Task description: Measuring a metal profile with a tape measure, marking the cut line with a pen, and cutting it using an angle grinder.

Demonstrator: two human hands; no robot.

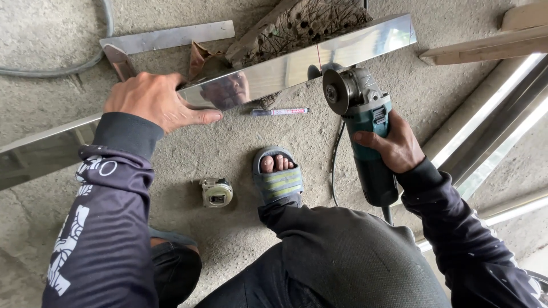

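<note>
While the left hand (153, 101) presses flat on the steel bar (285, 68), the right hand (394, 145) grips the grinder (365, 125), disc at the bar.

Under the left hand's fingers (194, 117), the steel bar (285, 68) shines mirror-bright and smooth. The angle grinder (365, 137) in the right hand's fingers (371, 140) shows teal matt plastic, with a dull grey metal head beyond them. Below, the concrete floor (228, 148) is rough and gritty. Near the left fingers lies a glossy marker pen (279, 112). Sleeves (108, 211) are smooth dark cloth.
</note>
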